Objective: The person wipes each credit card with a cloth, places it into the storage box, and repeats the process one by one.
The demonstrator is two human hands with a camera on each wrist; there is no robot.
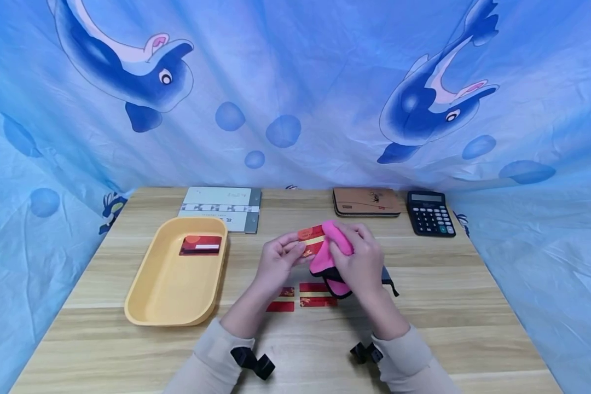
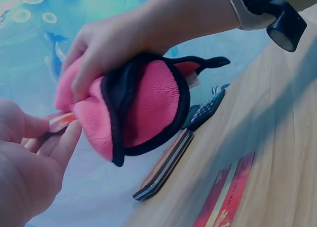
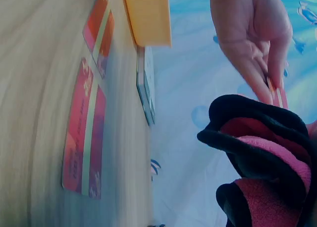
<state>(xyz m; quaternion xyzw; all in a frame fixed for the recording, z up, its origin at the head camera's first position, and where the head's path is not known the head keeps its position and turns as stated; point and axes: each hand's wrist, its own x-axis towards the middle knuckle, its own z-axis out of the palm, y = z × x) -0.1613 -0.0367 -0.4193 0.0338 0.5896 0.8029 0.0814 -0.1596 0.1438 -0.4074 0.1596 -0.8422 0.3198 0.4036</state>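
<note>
Above the table my left hand [image 1: 278, 260] pinches a red bank card [image 1: 311, 235] with a gold stripe, thumb over its near face. My right hand [image 1: 359, 257] grips a bunched pink cloth [image 1: 320, 262] with black edging. The cloth overlaps the card's right end and hides it. In the left wrist view the cloth [image 2: 153, 108] hangs in folds below the right hand [image 2: 116, 46], right beside the pinched card [image 2: 62, 122]. Two similar red cards, a left one [image 1: 282, 304] and a right one [image 1: 317, 301], lie flat on the table beneath my hands.
On the left stands a yellow tray [image 1: 169, 295] with another red card [image 1: 200, 241] in it. Along the back are a grey-white boxed book [image 1: 219, 197], a brown wallet [image 1: 366, 202] and a black calculator [image 1: 429, 213]. A dark blue item [image 1: 386, 275] shows partly behind my right hand.
</note>
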